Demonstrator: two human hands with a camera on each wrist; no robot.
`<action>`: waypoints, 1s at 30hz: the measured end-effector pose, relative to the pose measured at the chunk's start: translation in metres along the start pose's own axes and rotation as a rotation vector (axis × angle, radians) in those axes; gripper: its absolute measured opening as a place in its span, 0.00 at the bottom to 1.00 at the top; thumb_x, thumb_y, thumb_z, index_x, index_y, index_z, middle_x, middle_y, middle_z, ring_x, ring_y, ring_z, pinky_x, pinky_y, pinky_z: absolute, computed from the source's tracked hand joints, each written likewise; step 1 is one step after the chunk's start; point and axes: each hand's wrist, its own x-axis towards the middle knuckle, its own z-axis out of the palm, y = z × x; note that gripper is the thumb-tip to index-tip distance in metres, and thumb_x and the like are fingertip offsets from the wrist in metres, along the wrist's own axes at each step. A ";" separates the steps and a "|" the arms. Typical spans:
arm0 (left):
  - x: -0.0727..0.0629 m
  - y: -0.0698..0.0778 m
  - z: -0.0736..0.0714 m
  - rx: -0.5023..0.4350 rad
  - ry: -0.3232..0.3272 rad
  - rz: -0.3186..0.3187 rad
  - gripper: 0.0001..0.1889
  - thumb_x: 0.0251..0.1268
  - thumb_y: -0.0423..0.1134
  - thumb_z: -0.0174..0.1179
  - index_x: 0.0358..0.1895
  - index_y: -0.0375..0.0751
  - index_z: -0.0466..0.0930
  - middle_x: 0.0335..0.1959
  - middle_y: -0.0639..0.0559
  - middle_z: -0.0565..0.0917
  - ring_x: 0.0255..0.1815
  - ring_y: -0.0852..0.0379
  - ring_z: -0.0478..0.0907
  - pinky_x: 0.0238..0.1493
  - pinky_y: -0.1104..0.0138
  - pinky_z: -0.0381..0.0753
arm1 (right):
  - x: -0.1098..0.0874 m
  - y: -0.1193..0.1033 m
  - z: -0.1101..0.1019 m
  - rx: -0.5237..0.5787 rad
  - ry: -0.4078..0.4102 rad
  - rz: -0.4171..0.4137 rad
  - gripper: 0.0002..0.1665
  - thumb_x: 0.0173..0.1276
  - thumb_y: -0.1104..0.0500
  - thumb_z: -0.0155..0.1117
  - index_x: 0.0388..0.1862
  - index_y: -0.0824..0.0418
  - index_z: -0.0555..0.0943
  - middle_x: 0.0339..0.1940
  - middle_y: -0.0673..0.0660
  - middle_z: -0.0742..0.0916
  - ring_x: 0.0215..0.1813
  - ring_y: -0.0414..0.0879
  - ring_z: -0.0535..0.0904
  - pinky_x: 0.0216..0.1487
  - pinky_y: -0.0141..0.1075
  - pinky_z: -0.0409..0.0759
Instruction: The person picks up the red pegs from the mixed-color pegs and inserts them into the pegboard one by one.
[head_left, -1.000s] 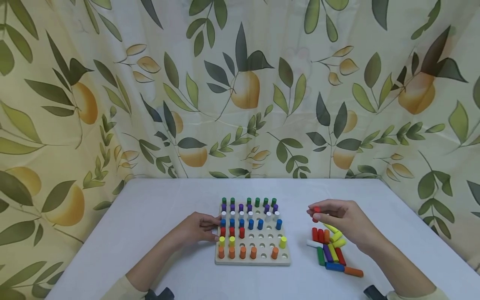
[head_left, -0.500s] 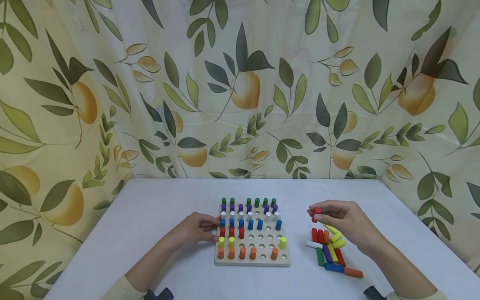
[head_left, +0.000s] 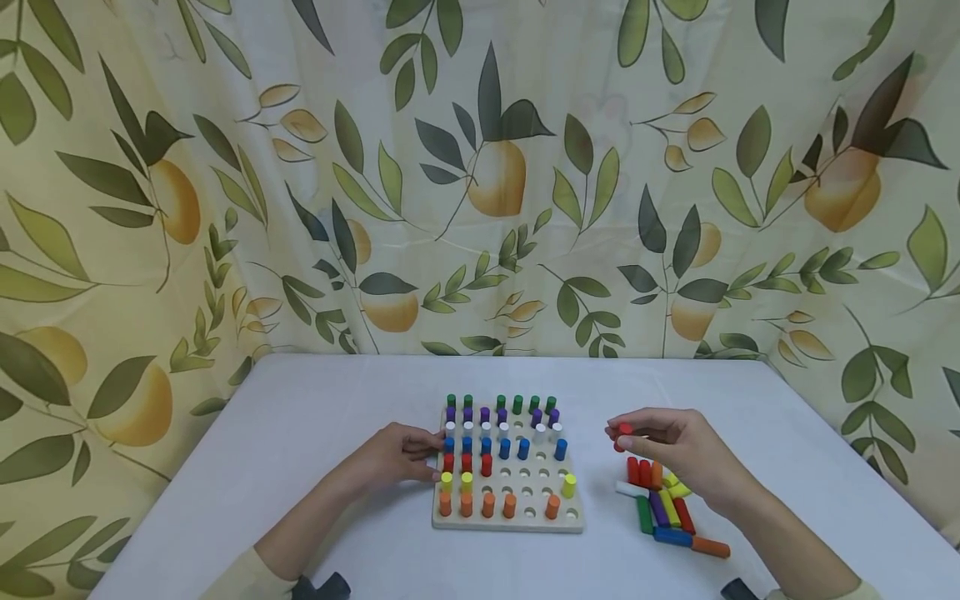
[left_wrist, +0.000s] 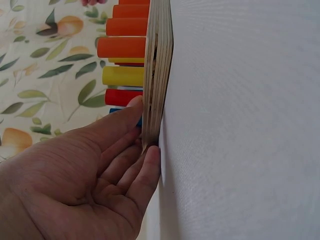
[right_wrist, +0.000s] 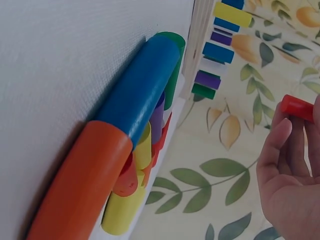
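A pale wooden pegboard [head_left: 507, 527] lies on the table with upright pegs in rows, one colour per row: green, purple, white, blue, red, yellow and orange from back to front. My left hand [head_left: 401, 452] holds the board's left edge. In the left wrist view its thumb [left_wrist: 125, 112] lies by a red peg [left_wrist: 124, 97], and the little finger [left_wrist: 147, 172] is down at the edge near the tabletop. Right of the board, my right hand [head_left: 682, 446] pinches a red peg [head_left: 623, 436] above the table. That peg [right_wrist: 297, 106] also shows between the fingers in the right wrist view.
Loose pegs of several colours lie in a cluster under and in front of the right hand, including a blue peg [head_left: 672, 537] and an orange peg [head_left: 710, 547]. Bare holes [head_left: 505, 472] show in several rows. A leaf-and-fruit patterned curtain [head_left: 480, 250] hangs behind the white table [head_left: 330, 383].
My right hand has shifted slightly left and lower with the red peg in its fingers. The left hand stays at the board's edge. The head view has shifted a little.
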 end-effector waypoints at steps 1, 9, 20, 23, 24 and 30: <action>0.000 0.000 0.000 0.000 -0.001 0.000 0.20 0.57 0.29 0.77 0.55 0.36 0.87 0.67 0.39 0.79 0.66 0.45 0.78 0.62 0.55 0.80 | 0.000 0.000 0.001 -0.003 0.000 0.000 0.20 0.72 0.57 0.72 0.58 0.65 0.85 0.54 0.64 0.88 0.52 0.49 0.87 0.51 0.31 0.84; 0.001 0.000 0.000 0.012 -0.001 0.005 0.21 0.57 0.30 0.77 0.55 0.36 0.87 0.67 0.39 0.79 0.65 0.45 0.79 0.60 0.58 0.81 | 0.001 0.000 0.007 -0.033 0.005 0.020 0.21 0.71 0.58 0.73 0.58 0.66 0.85 0.53 0.60 0.89 0.51 0.52 0.87 0.52 0.33 0.85; -0.001 0.002 -0.002 0.016 0.005 0.006 0.20 0.58 0.29 0.76 0.55 0.36 0.87 0.67 0.39 0.79 0.66 0.45 0.78 0.62 0.55 0.80 | 0.010 -0.007 0.013 0.001 -0.032 0.000 0.19 0.71 0.57 0.73 0.57 0.63 0.86 0.54 0.62 0.89 0.51 0.52 0.87 0.53 0.33 0.84; 0.000 0.002 -0.003 0.006 0.005 0.002 0.20 0.58 0.29 0.76 0.55 0.35 0.87 0.67 0.39 0.79 0.66 0.45 0.78 0.62 0.56 0.81 | 0.011 -0.008 0.014 -0.003 -0.036 -0.010 0.19 0.72 0.56 0.72 0.58 0.63 0.86 0.54 0.61 0.89 0.52 0.51 0.87 0.55 0.34 0.84; 0.000 0.002 -0.003 0.003 0.007 -0.002 0.20 0.58 0.29 0.76 0.55 0.35 0.87 0.67 0.39 0.79 0.66 0.45 0.79 0.61 0.56 0.81 | 0.012 -0.008 0.015 -0.003 -0.039 -0.014 0.20 0.72 0.55 0.72 0.58 0.63 0.86 0.54 0.61 0.89 0.53 0.51 0.87 0.55 0.34 0.84; 0.001 0.001 -0.001 0.016 0.007 -0.007 0.21 0.57 0.30 0.77 0.55 0.36 0.87 0.67 0.39 0.79 0.65 0.45 0.79 0.60 0.58 0.81 | 0.015 -0.010 0.019 -0.015 -0.049 -0.031 0.20 0.72 0.54 0.73 0.57 0.63 0.86 0.52 0.61 0.89 0.53 0.51 0.87 0.58 0.36 0.83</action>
